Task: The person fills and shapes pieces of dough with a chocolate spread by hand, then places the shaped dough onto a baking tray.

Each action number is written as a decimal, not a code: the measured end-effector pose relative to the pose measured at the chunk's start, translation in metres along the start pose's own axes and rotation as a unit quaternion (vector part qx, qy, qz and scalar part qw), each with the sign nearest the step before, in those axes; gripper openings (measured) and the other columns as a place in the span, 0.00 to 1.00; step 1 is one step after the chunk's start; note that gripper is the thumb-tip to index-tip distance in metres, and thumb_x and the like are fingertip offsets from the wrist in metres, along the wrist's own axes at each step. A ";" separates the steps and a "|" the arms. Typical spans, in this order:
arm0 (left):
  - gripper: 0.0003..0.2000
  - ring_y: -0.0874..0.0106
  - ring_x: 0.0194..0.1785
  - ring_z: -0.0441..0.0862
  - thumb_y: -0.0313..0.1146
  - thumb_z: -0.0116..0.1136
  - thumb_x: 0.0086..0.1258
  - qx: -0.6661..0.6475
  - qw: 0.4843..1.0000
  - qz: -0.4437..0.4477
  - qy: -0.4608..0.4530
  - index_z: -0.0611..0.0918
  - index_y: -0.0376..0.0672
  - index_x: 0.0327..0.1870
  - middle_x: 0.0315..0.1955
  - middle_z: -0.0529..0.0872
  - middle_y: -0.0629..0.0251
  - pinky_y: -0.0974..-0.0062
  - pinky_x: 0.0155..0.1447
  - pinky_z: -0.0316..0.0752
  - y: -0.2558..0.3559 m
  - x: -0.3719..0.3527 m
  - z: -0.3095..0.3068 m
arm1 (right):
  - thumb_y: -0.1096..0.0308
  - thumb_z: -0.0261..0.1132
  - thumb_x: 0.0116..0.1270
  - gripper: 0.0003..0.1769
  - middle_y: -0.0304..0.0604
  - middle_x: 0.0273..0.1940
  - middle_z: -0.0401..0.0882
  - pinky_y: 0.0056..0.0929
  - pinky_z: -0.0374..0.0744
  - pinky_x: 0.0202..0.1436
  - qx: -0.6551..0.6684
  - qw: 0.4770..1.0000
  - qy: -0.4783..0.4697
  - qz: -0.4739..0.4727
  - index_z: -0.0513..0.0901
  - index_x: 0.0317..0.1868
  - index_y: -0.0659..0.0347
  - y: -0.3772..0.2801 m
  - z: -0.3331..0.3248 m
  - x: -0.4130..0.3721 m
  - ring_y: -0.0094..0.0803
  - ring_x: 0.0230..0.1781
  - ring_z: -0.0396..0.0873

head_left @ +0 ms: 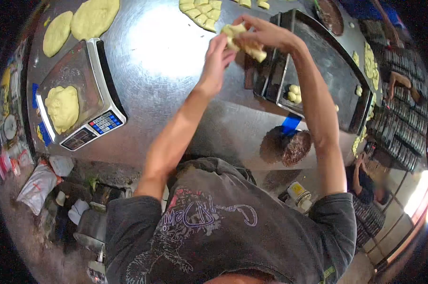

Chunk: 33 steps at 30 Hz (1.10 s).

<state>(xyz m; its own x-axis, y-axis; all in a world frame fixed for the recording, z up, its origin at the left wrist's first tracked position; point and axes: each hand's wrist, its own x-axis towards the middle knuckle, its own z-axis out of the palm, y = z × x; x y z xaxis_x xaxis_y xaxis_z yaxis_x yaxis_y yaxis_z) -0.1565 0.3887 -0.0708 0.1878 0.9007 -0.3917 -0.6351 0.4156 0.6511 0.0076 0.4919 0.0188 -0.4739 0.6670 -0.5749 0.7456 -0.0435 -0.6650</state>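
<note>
Pale yellow dough (234, 34) is held between my two hands, above the metal table. My right hand (267, 34) curls over it, with brown filling (248, 46) showing below the fingers and another pale dough end beneath. My left hand (215, 64) has its fingers closed against the near left side of the dough; motion smears them somewhat. Just beyond lies a flat round of dough (202, 12) cut into several pieces. Below my right forearm, a dark baking tray (325, 71) holds a few small dough balls (294, 93).
A digital scale (93, 71) bearing a dough lump (62, 108) stands left. Flat dough sheets (95, 19) lie behind it. A dark bowl of brown filling (296, 147) sits at the table's near edge. Another person (365, 189) is at the right, beside stacked trays (398, 132).
</note>
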 end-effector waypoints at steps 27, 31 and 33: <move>0.33 0.49 0.81 0.53 0.52 0.53 0.77 0.796 0.562 -0.040 -0.223 0.65 0.45 0.78 0.79 0.61 0.53 0.42 0.79 0.51 -0.112 -0.335 -0.118 | 0.53 0.76 0.56 0.20 0.52 0.37 0.83 0.43 0.80 0.48 -0.046 0.981 0.159 -0.102 0.82 0.36 0.62 0.071 0.393 -0.123 0.45 0.41 0.82; 0.31 0.50 0.79 0.59 0.50 0.56 0.75 0.800 0.571 0.055 -0.175 0.70 0.45 0.75 0.76 0.66 0.53 0.48 0.80 0.51 -0.132 -0.344 -0.132 | 0.63 0.71 0.70 0.11 0.36 0.34 0.82 0.25 0.79 0.39 0.347 0.910 0.225 -0.026 0.79 0.38 0.60 0.089 0.335 -0.198 0.24 0.37 0.78; 0.28 0.51 0.78 0.61 0.49 0.56 0.75 0.794 0.589 0.053 -0.139 0.74 0.45 0.72 0.74 0.69 0.53 0.48 0.79 0.52 -0.137 -0.350 -0.126 | 0.63 0.69 0.72 0.11 0.37 0.38 0.84 0.24 0.79 0.45 0.382 0.870 0.311 0.012 0.83 0.47 0.61 0.131 0.308 -0.223 0.24 0.40 0.81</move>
<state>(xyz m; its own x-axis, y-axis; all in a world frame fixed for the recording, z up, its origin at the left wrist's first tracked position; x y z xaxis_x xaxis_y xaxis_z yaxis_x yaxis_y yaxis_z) -0.2296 0.0011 -0.1045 0.4661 0.8260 -0.3171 0.8065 -0.2493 0.5361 0.0667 0.1085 -0.0862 0.0608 0.9221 -0.3820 0.1103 -0.3866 -0.9156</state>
